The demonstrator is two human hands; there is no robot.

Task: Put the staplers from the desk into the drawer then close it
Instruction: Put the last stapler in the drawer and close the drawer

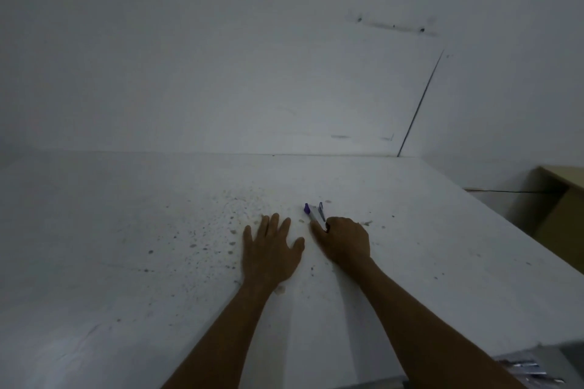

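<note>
A purple and silver stapler [314, 213] lies on the white desk [126, 246], a little right of the middle. My right hand [344, 241] is curled over its near end, fingers closed around it; the stapler's purple tip sticks out beyond my knuckles. My left hand [271, 249] rests flat on the desk just left of it, fingers spread, holding nothing. At the bottom right, below the desk's edge, part of the open drawer [524, 369] shows with shiny things inside that I cannot identify.
The desk is speckled with dark spots around my hands. A white wall [221, 57] rises behind the desk. A beige piece of furniture [559, 208] stands to the right, past the desk's right edge.
</note>
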